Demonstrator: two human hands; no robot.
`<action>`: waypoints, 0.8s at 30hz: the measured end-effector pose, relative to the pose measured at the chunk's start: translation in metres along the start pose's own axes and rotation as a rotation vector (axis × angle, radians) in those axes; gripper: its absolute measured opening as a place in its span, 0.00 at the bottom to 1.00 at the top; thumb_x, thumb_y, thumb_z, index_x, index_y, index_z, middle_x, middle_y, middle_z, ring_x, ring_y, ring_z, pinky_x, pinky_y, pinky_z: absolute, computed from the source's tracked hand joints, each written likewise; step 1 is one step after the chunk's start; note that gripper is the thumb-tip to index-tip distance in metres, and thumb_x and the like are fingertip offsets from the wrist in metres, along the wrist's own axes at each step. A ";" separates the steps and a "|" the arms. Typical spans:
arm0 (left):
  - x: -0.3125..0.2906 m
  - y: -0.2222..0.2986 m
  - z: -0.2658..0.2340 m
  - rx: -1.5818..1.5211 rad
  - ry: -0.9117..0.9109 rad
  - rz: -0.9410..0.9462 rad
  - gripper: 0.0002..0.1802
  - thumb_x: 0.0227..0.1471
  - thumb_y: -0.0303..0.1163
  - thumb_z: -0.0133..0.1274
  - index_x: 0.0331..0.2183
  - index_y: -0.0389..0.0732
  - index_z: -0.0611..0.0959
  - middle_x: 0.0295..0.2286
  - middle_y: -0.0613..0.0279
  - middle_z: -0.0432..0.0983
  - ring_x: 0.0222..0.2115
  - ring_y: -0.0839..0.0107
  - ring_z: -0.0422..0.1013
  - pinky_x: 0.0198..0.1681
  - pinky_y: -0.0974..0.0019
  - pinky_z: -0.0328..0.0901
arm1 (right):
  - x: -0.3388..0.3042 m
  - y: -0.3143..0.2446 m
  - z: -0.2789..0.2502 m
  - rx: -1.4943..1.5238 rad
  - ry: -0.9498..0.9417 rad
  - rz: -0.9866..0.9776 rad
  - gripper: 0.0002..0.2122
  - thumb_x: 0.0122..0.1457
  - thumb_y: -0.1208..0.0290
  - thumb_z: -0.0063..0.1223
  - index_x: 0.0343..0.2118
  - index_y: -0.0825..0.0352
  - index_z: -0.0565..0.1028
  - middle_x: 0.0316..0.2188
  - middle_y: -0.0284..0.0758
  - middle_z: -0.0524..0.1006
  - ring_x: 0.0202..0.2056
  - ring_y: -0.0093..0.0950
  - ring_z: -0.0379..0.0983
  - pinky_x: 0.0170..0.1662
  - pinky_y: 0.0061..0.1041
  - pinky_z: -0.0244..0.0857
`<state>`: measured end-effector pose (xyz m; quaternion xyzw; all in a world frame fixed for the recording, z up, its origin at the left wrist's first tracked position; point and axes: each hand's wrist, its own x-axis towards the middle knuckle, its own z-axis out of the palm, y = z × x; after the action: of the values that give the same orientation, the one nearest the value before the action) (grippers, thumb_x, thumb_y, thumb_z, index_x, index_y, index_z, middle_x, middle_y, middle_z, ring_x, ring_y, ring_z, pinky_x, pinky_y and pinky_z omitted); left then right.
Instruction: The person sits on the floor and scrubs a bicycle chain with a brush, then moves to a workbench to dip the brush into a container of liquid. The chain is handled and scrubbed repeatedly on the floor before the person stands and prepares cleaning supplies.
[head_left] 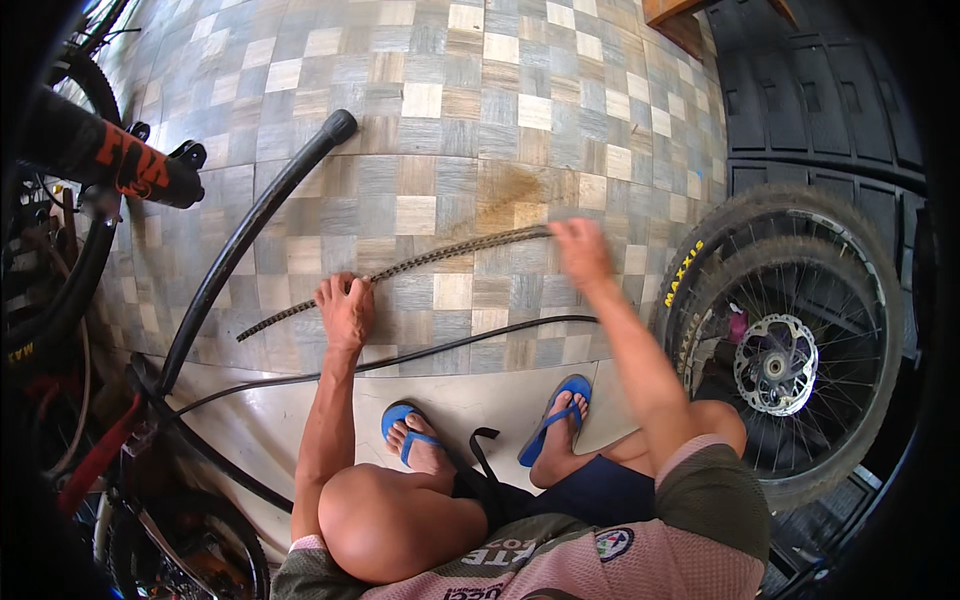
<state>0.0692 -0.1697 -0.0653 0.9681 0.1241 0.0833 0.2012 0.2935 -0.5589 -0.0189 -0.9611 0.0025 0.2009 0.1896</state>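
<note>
A dark bicycle chain (455,247) is stretched low across the tiled floor in front of me, slanting up from left to right. Between my hands it looks like two strands side by side. My left hand (346,310) is closed on it with the fingers pinched together, and a single length sticks out to the left. At the chain's far right end, my right hand (582,252) has its fingers on the tip. That hand is somewhat blurred by motion, but its fingers look closed around the chain.
A thick black capped tube (250,235) stands left. A thin black hose (440,348) crosses before my blue sandals (556,418). Bicycle wheels (672,300), one with a disc rotor (776,365), lean at right. A bicycle fork (110,150) juts in from the left.
</note>
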 end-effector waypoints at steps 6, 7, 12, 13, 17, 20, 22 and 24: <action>0.012 0.004 -0.004 -0.009 0.007 0.005 0.05 0.58 0.33 0.62 0.38 0.47 0.83 0.41 0.59 0.76 0.44 0.53 0.69 0.50 0.47 0.60 | 0.026 0.001 -0.054 -0.288 0.181 -0.355 0.07 0.71 0.67 0.54 0.47 0.57 0.81 0.42 0.38 0.75 0.48 0.38 0.72 0.49 0.36 0.71; 0.011 0.004 -0.004 -0.028 0.016 0.019 0.05 0.58 0.33 0.61 0.37 0.47 0.83 0.41 0.59 0.76 0.44 0.53 0.69 0.50 0.47 0.60 | 0.021 -0.024 -0.034 0.007 0.026 -0.148 0.08 0.72 0.62 0.52 0.44 0.58 0.81 0.43 0.38 0.75 0.48 0.37 0.72 0.51 0.37 0.70; 0.007 -0.002 0.001 -0.020 -0.037 -0.002 0.07 0.57 0.32 0.62 0.39 0.45 0.84 0.41 0.57 0.75 0.44 0.53 0.68 0.49 0.48 0.60 | 0.003 -0.096 0.029 0.007 -0.394 -0.382 0.21 0.72 0.46 0.48 0.36 0.61 0.78 0.46 0.39 0.74 0.50 0.36 0.71 0.61 0.44 0.65; 0.007 -0.004 0.000 -0.011 -0.045 -0.005 0.07 0.57 0.32 0.62 0.39 0.45 0.84 0.41 0.57 0.75 0.44 0.53 0.68 0.49 0.48 0.60 | 0.008 -0.086 0.018 0.007 -0.288 -0.158 0.21 0.72 0.45 0.47 0.37 0.61 0.77 0.46 0.40 0.74 0.50 0.36 0.71 0.60 0.44 0.66; 0.010 -0.003 -0.003 0.017 -0.038 0.016 0.08 0.57 0.33 0.62 0.39 0.45 0.84 0.41 0.57 0.75 0.44 0.53 0.69 0.49 0.48 0.60 | 0.063 -0.005 -0.086 -0.248 0.121 -0.096 0.13 0.74 0.57 0.45 0.45 0.59 0.79 0.45 0.40 0.74 0.46 0.36 0.72 0.54 0.41 0.69; 0.011 0.002 -0.005 0.013 -0.034 -0.008 0.08 0.57 0.33 0.62 0.40 0.45 0.84 0.41 0.57 0.75 0.44 0.53 0.69 0.49 0.48 0.60 | 0.066 -0.009 -0.109 -0.483 0.348 -0.431 0.10 0.74 0.65 0.46 0.48 0.56 0.79 0.45 0.38 0.73 0.46 0.35 0.72 0.52 0.37 0.70; 0.012 0.002 -0.004 0.014 -0.035 -0.016 0.08 0.57 0.33 0.62 0.40 0.44 0.84 0.41 0.57 0.76 0.44 0.53 0.69 0.49 0.48 0.60 | 0.041 -0.059 -0.062 0.167 0.073 -0.221 0.11 0.70 0.57 0.55 0.39 0.60 0.78 0.42 0.39 0.73 0.47 0.35 0.71 0.54 0.40 0.69; 0.013 0.000 -0.003 0.016 -0.015 -0.009 0.07 0.58 0.33 0.62 0.39 0.46 0.83 0.41 0.58 0.76 0.44 0.53 0.70 0.49 0.48 0.61 | 0.011 -0.110 -0.005 0.248 -0.276 -0.106 0.18 0.69 0.51 0.56 0.32 0.63 0.76 0.40 0.37 0.73 0.46 0.31 0.70 0.53 0.42 0.68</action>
<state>0.0808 -0.1656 -0.0613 0.9696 0.1277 0.0744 0.1949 0.3144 -0.4577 0.0210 -0.8924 -0.0494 0.3189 0.3154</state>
